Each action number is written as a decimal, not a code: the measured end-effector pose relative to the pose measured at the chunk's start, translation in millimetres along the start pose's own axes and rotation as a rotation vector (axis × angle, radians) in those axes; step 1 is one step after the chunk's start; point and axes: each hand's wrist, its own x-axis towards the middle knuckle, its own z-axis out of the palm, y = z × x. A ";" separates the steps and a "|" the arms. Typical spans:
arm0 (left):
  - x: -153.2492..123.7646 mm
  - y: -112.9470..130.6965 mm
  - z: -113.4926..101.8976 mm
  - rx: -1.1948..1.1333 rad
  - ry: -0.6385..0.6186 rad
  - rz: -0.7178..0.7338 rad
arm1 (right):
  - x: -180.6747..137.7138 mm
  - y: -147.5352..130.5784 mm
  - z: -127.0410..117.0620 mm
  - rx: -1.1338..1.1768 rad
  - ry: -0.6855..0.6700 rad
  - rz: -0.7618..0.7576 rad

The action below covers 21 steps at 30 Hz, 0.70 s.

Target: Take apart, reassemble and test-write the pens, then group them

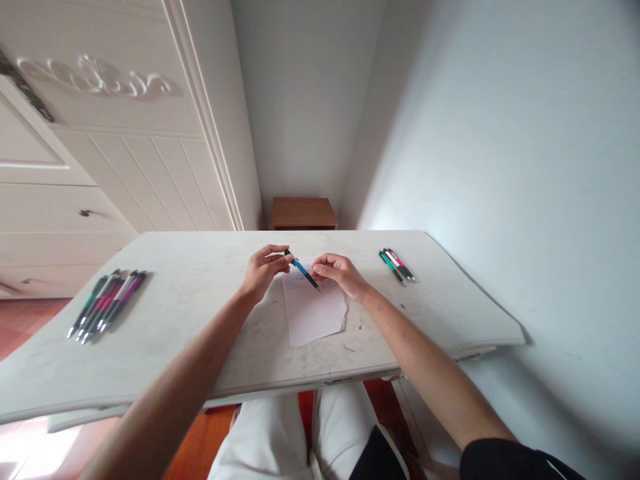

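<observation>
A blue and black pen point(302, 268) slants over a lined sheet of paper point(315, 313), its tip pointing down toward me and to the right. My left hand point(267, 268) pinches the pen near its upper black end. Just right of the pen is my right hand point(340, 271), with its fingers curled together. Whether those fingers touch the pen or hold anything small, I cannot tell. Some handwriting shows at the top of the paper, partly covered by the hands and pen. The paper has a torn right edge.
Several pens point(106, 303) in green, white, pink and purple lie in a bunch on the left of the white table point(200, 300). A smaller group of pens point(396, 265) lies on the right. Beyond stand a brown wooden stand point(305, 211) and a white cabinet point(135, 153).
</observation>
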 end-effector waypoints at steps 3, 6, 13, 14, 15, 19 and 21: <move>0.7 -1.0 -0.8 -0.006 0.004 0.008 | 0.8 1.1 -0.8 -0.005 -0.002 -0.003; 1.0 -2.1 -1.9 0.006 0.012 0.013 | 1.3 1.6 -1.0 -0.012 -0.003 -0.006; 1.3 -0.7 -2.6 -0.008 0.078 0.009 | 1.9 2.0 -1.6 -0.025 0.010 -0.029; 1.4 -0.4 -2.6 -0.011 0.093 0.008 | 2.0 2.0 -1.6 -0.028 0.013 -0.031; 1.5 -0.2 -2.6 -0.012 0.104 0.006 | 2.1 2.0 -1.5 -0.031 0.017 -0.031; 1.6 -0.5 -2.4 -0.013 0.116 0.004 | 2.4 1.7 -1.1 -0.042 0.027 -0.024; 1.4 -0.6 -2.1 -0.017 0.112 0.002 | 2.4 1.6 -1.1 -0.042 0.028 -0.025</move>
